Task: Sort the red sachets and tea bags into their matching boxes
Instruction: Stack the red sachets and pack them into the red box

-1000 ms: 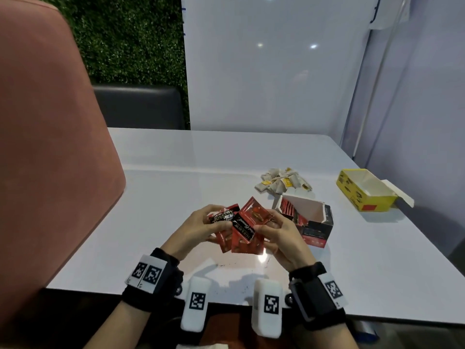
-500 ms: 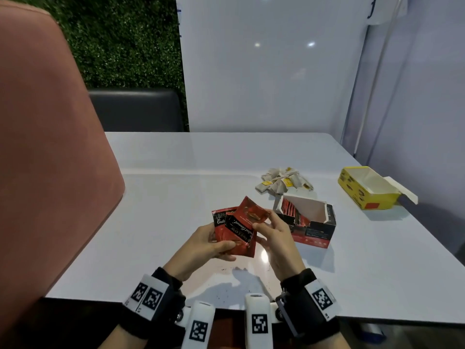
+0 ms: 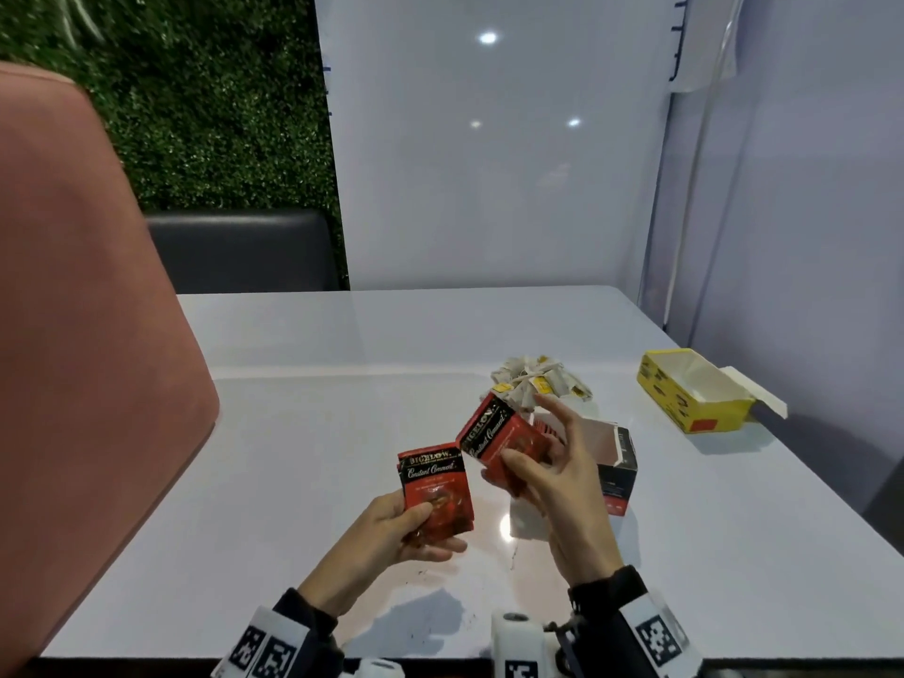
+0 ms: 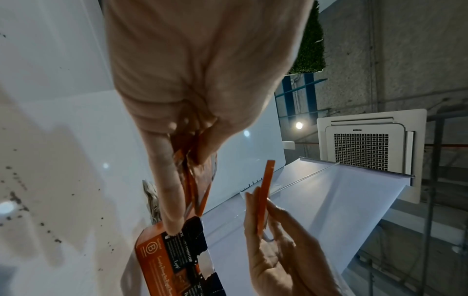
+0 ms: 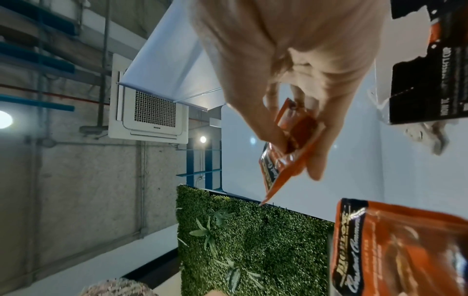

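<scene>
- Now your left hand [image 3: 391, 528] grips a small stack of red sachets [image 3: 437, 491] above the white table [image 3: 303, 433].
- Your right hand [image 3: 553, 477] pinches one tilted red sachet [image 3: 499, 440] beside the open red box [image 3: 614, 462].
- Tea bags [image 3: 535, 384] lie piled behind it; the open yellow box [image 3: 685, 393] sits far right.

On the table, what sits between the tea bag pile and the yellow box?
Nothing: in the head view only bare white table lies between the tea bag pile and the yellow box.

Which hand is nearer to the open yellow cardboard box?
Right. The right hand is left of the yellow box, across bare table; the left hand is farther left.
</scene>
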Action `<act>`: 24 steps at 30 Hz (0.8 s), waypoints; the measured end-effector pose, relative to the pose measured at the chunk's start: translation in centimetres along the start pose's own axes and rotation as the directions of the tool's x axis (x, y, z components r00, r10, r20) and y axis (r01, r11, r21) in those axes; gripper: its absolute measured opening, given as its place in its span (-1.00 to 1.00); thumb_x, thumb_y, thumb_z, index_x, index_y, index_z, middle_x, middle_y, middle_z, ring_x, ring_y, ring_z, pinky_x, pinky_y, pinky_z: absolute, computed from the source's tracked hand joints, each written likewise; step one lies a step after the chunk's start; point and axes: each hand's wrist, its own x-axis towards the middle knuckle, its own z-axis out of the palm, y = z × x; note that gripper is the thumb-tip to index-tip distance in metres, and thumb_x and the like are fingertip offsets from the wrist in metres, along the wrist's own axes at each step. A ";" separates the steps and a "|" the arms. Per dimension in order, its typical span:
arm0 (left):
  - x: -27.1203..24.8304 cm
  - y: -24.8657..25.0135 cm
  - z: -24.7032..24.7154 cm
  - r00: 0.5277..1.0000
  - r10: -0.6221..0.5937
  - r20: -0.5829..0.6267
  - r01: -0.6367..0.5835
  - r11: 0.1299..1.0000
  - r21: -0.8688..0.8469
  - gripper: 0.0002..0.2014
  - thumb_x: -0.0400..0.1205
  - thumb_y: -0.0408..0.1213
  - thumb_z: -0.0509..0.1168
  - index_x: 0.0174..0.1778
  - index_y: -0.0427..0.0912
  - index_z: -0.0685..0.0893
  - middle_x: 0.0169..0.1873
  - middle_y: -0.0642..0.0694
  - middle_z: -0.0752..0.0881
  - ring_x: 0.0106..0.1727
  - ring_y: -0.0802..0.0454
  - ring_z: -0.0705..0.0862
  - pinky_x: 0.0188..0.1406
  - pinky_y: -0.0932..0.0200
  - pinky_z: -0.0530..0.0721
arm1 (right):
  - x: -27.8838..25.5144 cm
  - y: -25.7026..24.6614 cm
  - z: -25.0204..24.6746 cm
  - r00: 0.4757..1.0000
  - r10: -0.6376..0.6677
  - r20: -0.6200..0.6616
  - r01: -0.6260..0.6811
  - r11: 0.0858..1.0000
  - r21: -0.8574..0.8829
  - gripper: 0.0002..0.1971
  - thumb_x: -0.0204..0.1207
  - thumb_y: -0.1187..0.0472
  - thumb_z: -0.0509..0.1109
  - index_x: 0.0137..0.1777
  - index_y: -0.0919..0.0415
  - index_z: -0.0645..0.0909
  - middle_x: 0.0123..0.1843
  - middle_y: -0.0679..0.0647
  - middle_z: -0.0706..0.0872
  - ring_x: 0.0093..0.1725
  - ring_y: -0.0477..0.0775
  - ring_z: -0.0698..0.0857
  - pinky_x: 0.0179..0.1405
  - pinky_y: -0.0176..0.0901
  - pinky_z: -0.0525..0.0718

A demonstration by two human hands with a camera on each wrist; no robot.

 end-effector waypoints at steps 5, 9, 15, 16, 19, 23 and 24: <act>0.4 0.2 0.4 1.000 0.012 0.003 -0.012 0.999 0.036 -0.73 0.75 -0.33 0.03 0.31 -0.19 0.53 0.08 -0.22 0.78 0.06 -0.16 0.78 0.07 0.08 0.74 | 0.1 1.7 0.7 0.997 0.006 -0.073 -0.015 0.991 -0.136 -0.86 0.47 0.37 0.41 -0.01 0.27 0.56 -0.08 0.14 0.79 -0.05 0.11 0.78 -0.14 -0.17 0.74; 0.8 0.6 1.0 0.998 0.067 -0.009 -0.066 0.998 0.019 -0.71 0.75 -0.30 0.02 0.31 -0.15 0.56 0.11 -0.19 0.78 0.10 -0.15 0.77 0.12 0.05 0.72 | 0.3 3.2 1.1 0.996 0.072 -0.050 -0.083 0.961 -0.264 -0.80 0.45 0.30 0.45 0.02 0.26 0.51 -0.09 0.11 0.76 -0.17 -0.01 0.73 -0.39 -0.34 0.61; 1.2 0.7 1.9 0.996 0.084 0.003 -0.085 0.996 0.037 -0.71 0.75 -0.27 0.03 0.30 -0.16 0.56 0.13 -0.20 0.76 0.11 -0.14 0.76 0.03 0.15 0.73 | 0.6 4.4 1.2 1.000 -0.001 0.001 0.001 0.737 -0.676 -0.71 0.45 0.09 0.47 0.00 0.08 0.40 -0.07 0.00 0.67 -0.05 0.00 0.68 -0.14 -0.18 0.66; 1.2 0.7 2.0 0.996 0.082 0.017 -0.083 0.995 0.050 -0.71 0.74 -0.26 0.05 0.30 -0.16 0.56 0.13 -0.20 0.76 0.11 -0.13 0.76 0.01 0.18 0.72 | 0.5 4.5 1.3 1.000 0.005 0.007 0.002 0.698 -0.716 -0.70 0.45 0.05 0.47 -0.01 0.07 0.39 -0.09 -0.03 0.67 -0.04 -0.01 0.67 -0.06 -0.12 0.66; 1.2 0.5 2.1 0.997 0.067 0.031 -0.069 0.994 0.088 -0.75 0.73 -0.27 0.09 0.28 -0.13 0.55 0.12 -0.17 0.76 0.10 -0.10 0.76 -0.02 0.22 0.71 | 0.2 4.2 1.6 1.000 0.028 0.014 -0.006 0.605 -0.796 -0.68 0.47 -0.08 0.41 -0.05 0.07 0.36 -0.17 -0.08 0.61 -0.08 -0.01 0.63 -0.14 -0.16 0.57; 1.3 0.1 1.4 0.997 0.073 0.005 -0.074 0.992 0.104 -0.74 0.73 -0.30 0.08 0.27 -0.22 0.58 0.05 -0.23 0.78 0.04 -0.12 0.78 -0.02 0.20 0.72 | 0.0 3.5 1.6 0.994 0.071 0.082 0.039 0.475 -0.879 -0.65 0.50 -0.15 0.33 -0.04 0.06 0.30 -0.09 -0.09 0.58 -0.09 -0.04 0.56 -0.21 -0.17 0.48; 1.4 0.2 1.1 0.997 0.076 0.004 -0.075 0.988 0.138 -0.74 0.74 -0.31 0.07 0.26 -0.20 0.59 0.04 -0.22 0.79 0.03 -0.11 0.79 0.01 0.18 0.73 | 0.0 3.3 1.5 0.992 0.069 0.104 0.060 0.463 -0.884 -0.65 0.50 -0.15 0.33 0.00 0.06 0.31 -0.07 -0.09 0.57 -0.08 -0.04 0.56 -0.18 -0.17 0.51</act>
